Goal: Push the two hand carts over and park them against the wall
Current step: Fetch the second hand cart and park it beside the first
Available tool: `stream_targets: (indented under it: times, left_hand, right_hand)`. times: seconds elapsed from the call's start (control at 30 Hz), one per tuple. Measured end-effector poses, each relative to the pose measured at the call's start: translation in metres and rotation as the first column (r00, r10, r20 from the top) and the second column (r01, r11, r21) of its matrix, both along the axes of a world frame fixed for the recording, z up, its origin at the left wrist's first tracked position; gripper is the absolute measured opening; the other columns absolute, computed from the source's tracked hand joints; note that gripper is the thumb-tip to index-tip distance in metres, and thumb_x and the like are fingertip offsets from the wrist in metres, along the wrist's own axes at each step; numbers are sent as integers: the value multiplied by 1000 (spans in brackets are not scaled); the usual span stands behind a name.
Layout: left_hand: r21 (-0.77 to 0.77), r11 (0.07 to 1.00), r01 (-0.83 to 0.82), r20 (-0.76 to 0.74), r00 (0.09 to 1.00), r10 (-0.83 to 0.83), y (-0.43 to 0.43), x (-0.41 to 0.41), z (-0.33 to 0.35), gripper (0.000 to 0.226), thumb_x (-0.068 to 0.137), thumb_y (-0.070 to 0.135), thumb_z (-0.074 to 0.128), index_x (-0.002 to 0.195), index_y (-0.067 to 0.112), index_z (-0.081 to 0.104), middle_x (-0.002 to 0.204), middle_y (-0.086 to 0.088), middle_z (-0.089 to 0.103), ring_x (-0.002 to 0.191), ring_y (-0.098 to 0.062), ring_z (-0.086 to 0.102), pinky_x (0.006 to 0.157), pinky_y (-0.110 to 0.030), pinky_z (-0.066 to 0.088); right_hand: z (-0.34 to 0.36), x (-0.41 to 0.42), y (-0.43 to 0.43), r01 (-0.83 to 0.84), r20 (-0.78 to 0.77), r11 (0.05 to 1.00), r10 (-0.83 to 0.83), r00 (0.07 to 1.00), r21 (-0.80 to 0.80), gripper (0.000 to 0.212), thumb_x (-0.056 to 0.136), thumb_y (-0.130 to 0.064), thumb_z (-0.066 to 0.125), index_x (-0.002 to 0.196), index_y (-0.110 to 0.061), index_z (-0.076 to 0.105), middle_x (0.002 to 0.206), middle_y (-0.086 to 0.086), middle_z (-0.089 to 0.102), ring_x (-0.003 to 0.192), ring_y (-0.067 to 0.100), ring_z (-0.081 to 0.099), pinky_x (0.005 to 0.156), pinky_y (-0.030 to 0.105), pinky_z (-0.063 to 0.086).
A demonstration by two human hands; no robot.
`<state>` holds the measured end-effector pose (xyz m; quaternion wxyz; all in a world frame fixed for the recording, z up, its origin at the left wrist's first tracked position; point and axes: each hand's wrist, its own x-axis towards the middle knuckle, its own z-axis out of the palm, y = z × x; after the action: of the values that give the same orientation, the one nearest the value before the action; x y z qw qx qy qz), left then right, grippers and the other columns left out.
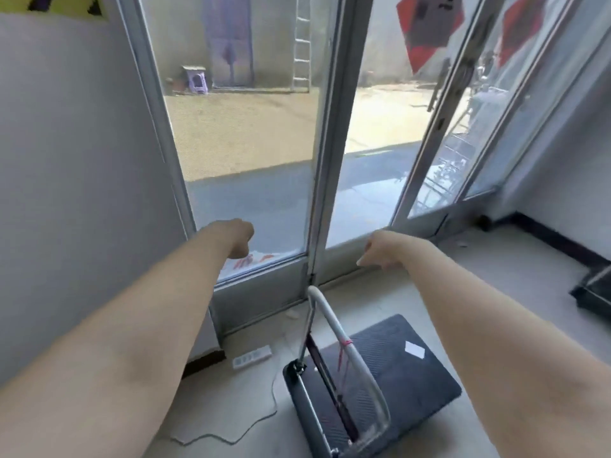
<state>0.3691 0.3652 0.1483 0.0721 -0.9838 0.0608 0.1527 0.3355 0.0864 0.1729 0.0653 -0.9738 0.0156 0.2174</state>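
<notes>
**Both arms stretched out above one hand cart near the glass doors**

The person holds both bare arms forward, over the floor (429,276). The left hand (238,238) is curled into a loose fist, its grip closed on nothing, in front of the lower part of the glass door (248,180). The right hand (380,249) also holds nothing; its fingers (363,259) bend down and inward, and I cannot tell if this grip is fully together.

One hand cart (373,385) stands on the floor below and between the arms, apart from both hands. Its dark ribbed platform carries a small white label (415,349). Its pale handle bar (334,328) stands upright, with a red string tied around it. The cart is near the door frame but not touching it.

A white power strip (252,357) lies on the floor left of the cart, close to the grey wall (76,180), and its cable (231,434) runs across the floor. At the right edge, part of another dark object (591,292) is visible; I cannot tell what it is.
</notes>
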Motion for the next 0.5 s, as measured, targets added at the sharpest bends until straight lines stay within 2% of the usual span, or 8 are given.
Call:
stream_targets:
  times: [0.07,0.13,0.23,0.33,0.43,0.5]
  left_hand:
    - [14,994,109,-22,994,-108,-25,14,-16,39,93,18,51,132,13,52,137,-9,52,121,-32,56,95,-38,47]
    - [-13,975,224,-40,974,-224,-55,28,-32,40,90,18,55,129,15,55,136,-10,54,120,-32,57,96,-38,48]
    - [-61,915,398,-87,912,-402,-101,36,-57,34,85,15,59,119,17,61,125,-9,61,111,-32,62,88,-36,52]
    - [24,838,546,-162,829,-535,-137,42,-81,29,83,18,65,110,11,60,113,-6,64,103,-30,64,74,-33,50]
    - [92,724,684,-275,716,-642,-161,51,-110,52,78,23,73,125,12,54,113,-2,60,103,-24,61,74,-36,50]
    - [85,660,746,-334,646,-687,-170,56,-129,63,80,24,73,137,14,48,125,-4,58,114,-25,59,79,-35,51]
  right_hand:
    - [-18,-15,-19,114,-49,993,-114,992,11,34,89,-33,60,108,-5,60,94,9,58,75,25,60,63,27,45]
    - [-41,-27,-38,233,-97,972,-230,968,16,32,87,-34,60,106,-8,61,95,8,61,82,28,66,68,31,48]
    - [-77,-41,-57,355,-179,935,-348,920,8,27,87,-33,61,101,-10,63,95,11,63,83,29,66,66,32,50]
    - [-114,-48,-68,461,-261,887,-438,860,31,41,88,-36,60,120,-8,61,108,13,65,84,27,61,69,31,48]
    - [-145,-53,-69,539,-335,840,-489,805,69,49,90,-38,58,127,-7,57,97,8,63,80,25,58,56,25,41]
    - [-156,-52,-61,579,-387,809,-503,773,105,52,89,-40,60,128,-7,56,105,9,65,83,25,62,56,26,43]
